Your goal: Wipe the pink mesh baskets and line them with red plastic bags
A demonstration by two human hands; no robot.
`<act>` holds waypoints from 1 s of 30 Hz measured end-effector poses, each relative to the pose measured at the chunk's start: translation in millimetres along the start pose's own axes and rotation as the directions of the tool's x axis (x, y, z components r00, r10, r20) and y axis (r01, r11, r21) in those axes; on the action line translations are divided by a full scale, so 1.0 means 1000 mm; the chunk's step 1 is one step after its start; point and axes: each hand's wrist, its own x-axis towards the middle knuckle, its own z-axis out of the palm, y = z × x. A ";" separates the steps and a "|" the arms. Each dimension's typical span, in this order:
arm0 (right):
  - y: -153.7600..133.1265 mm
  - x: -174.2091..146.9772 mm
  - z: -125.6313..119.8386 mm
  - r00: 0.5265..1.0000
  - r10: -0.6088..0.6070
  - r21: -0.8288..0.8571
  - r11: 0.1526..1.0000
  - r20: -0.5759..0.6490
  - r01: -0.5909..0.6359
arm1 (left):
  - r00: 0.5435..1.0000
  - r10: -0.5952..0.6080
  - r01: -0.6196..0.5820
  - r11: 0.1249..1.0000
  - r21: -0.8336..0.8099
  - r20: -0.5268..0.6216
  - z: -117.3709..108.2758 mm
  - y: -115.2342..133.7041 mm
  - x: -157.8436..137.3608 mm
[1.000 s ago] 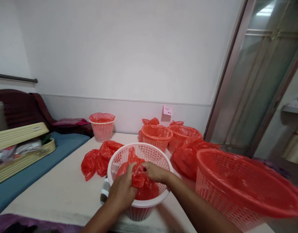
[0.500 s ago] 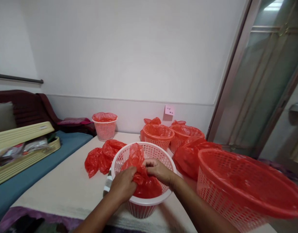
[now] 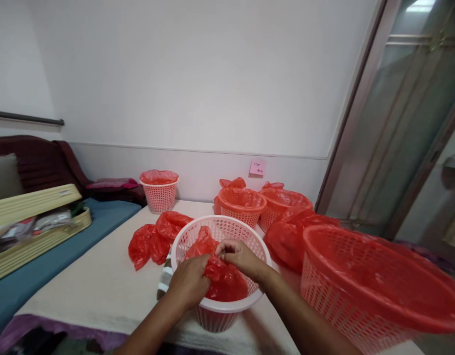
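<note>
A red plastic bag [image 3: 229, 283] lies bunched up inside a pale pink slotted basket [image 3: 223, 306] in front of me. My left hand [image 3: 192, 280] is closed on a gathered fold of the bag, over the basket's near left part. With thumb and fingers pinched together, my right hand [image 3: 240, 257] works at the same gathered spot from the right. The fingertips of both hands almost meet, and what exactly the right fingers pinch is partly hidden. A loose part of the bag stands up beyond the hands.
Crumpled red bags [image 3: 149, 244] lie left of the basket. A lined basket [image 3: 160, 196] stands at the back left, two more [image 3: 242, 209] at the back. A large lined red basket [image 3: 360, 281] stands close by my right arm. A striped cloth [image 3: 164, 278] shows beside my basket.
The raised part of the bag beyond my hands has sunk lower into the basket. My right hand has shifted slightly left, its fingers more curled. The basket has barely moved.
</note>
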 end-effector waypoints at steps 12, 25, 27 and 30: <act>0.018 0.009 0.013 0.946 -0.074 -0.530 0.813 0.317 0.241 | 0.997 0.001 -0.005 0.999 -0.041 -0.082 0.004 -0.005 0.000; 0.017 0.011 0.002 0.994 -0.107 -0.197 0.975 -0.029 0.099 | 0.964 -0.086 0.072 0.995 -0.063 -0.251 0.008 0.004 0.001; 0.011 0.014 -0.004 0.969 -0.132 -0.081 0.990 -0.207 0.117 | 0.951 -0.107 0.090 0.993 -0.070 -0.290 0.009 0.005 0.001; 0.003 0.020 -0.013 0.896 -0.119 0.100 0.979 -0.427 0.178 | 0.957 -0.108 0.096 0.994 -0.056 -0.270 0.009 0.004 0.002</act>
